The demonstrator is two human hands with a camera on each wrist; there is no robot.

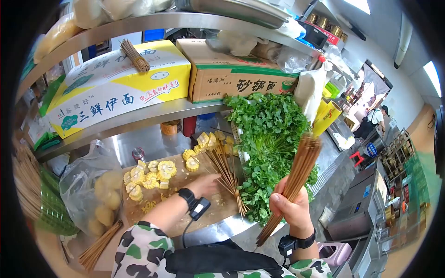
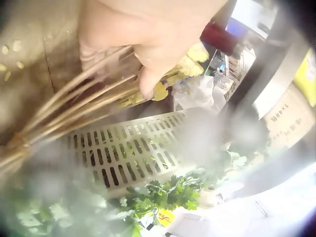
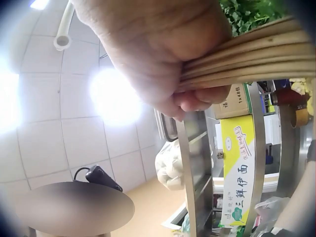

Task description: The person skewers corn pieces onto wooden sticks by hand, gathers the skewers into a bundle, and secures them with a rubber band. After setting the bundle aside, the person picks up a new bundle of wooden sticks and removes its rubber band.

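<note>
In my right hand (image 1: 292,204) I grip a thick bundle of bare wooden skewers (image 1: 301,162), tilted with its upper end to the right. The right wrist view shows my fingers curled round these sticks. My left hand (image 1: 204,185), blurred, is palm down over the cutting board (image 1: 181,222), at the thin sticks of corn skewers (image 1: 227,180). These sticks draw together at their near ends, with corn pieces at the far ends. In the left wrist view the sticks overlap my fingers and thumb (image 2: 145,81); I cannot tell whether they are pinched.
Cut corn (image 1: 164,170) lies on the board's left. A plastic bag of potato-like pieces (image 1: 109,190) stands beside it, with more skewers (image 1: 99,245) below. Cilantro (image 1: 269,134) heaps over a slotted basket (image 2: 123,143) at right. Two cartons (image 1: 120,88) line the shelf behind.
</note>
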